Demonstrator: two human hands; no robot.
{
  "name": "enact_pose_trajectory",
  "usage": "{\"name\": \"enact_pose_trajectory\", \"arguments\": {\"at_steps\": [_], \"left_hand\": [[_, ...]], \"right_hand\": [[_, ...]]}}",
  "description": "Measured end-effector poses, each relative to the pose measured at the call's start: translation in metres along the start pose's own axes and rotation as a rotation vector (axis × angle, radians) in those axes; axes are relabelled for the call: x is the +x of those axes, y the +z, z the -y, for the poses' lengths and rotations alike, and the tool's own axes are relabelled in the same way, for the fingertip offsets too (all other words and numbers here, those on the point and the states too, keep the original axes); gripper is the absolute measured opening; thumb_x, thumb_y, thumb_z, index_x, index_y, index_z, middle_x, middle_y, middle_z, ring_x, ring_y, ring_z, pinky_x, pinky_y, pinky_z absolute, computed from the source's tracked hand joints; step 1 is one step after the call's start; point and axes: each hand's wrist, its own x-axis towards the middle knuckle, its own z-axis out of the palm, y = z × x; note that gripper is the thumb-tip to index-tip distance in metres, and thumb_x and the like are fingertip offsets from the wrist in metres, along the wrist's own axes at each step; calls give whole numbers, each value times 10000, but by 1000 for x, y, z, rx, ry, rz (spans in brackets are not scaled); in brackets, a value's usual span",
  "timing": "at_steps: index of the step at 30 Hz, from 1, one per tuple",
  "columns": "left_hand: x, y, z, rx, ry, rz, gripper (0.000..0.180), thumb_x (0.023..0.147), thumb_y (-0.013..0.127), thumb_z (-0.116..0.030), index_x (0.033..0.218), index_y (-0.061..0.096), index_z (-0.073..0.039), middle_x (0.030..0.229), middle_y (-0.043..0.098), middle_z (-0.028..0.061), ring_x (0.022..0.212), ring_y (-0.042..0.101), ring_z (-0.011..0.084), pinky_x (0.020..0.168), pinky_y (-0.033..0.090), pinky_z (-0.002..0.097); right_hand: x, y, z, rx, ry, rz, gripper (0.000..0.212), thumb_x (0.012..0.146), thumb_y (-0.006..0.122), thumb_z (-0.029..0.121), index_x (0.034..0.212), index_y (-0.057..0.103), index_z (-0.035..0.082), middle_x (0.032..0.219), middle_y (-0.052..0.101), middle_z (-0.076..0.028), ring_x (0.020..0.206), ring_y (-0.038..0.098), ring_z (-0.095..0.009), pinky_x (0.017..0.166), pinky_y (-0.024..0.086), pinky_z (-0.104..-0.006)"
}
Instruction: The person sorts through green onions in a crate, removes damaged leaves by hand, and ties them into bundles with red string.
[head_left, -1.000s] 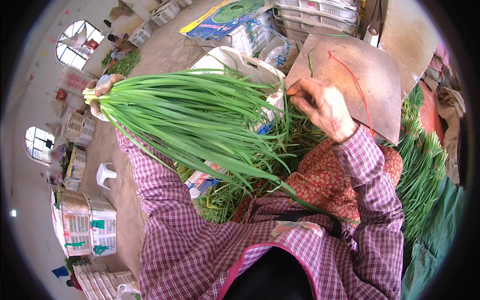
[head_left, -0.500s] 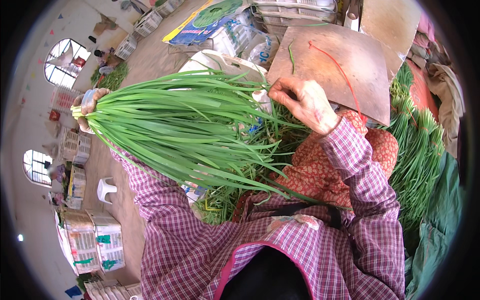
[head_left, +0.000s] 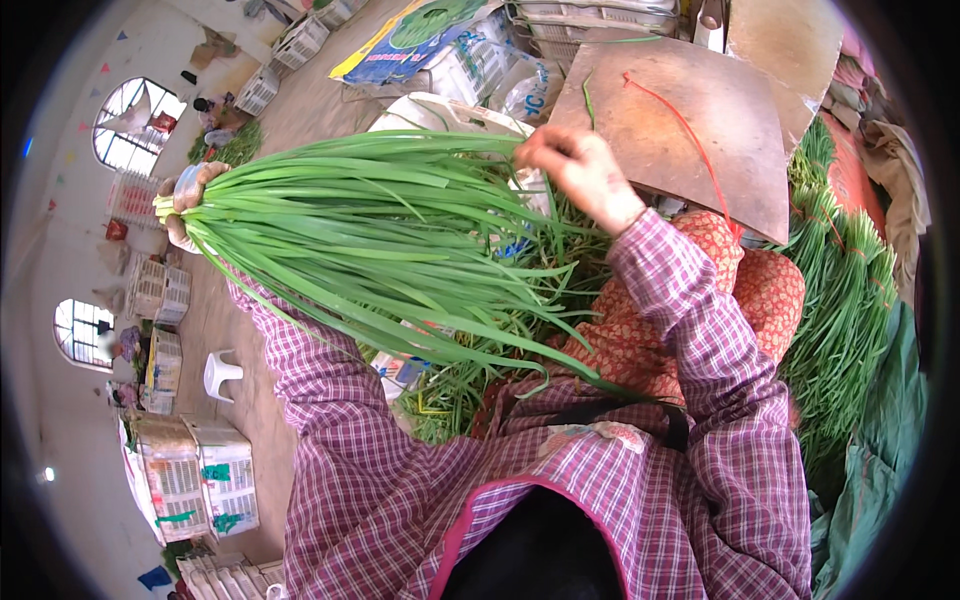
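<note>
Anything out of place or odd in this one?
Slightly: a stray green leaf lies on the brown board, apart from the held chive bunch, and a loose red string trails over the board's edge.

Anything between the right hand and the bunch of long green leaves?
Nothing visible. The right hand is right at the upper leaf tips of the bunch, whose stem end the left hand grips. The brown board lies on the right hand's other side, not between.
</note>
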Motion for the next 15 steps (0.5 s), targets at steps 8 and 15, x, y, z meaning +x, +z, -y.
{"name": "enact_pose_trajectory", "arguments": {"at_steps": [8, 15], "left_hand": [[4, -22, -11, 172, -45, -91, 193, 830, 530, -220, 796, 595, -42, 788, 582, 33, 827, 558, 179, 923, 398, 385], [33, 7, 22, 686, -130, -676, 92, 801, 568, -136, 811, 550, -46, 734, 571, 122, 797, 596, 308, 774, 490, 502]], "right_hand": [[-21, -46, 19, 117, 284, -102, 286, 851, 613, 287, 928, 647, 14, 826, 634, -38, 789, 553, -95, 701, 437, -217], [-15, -53, 40, -339, -180, -64, 715, 776, 689, 376, 1324, 387, 31, 1154, 545, -198, 1011, 565, -250, 848, 468, -350]]}}
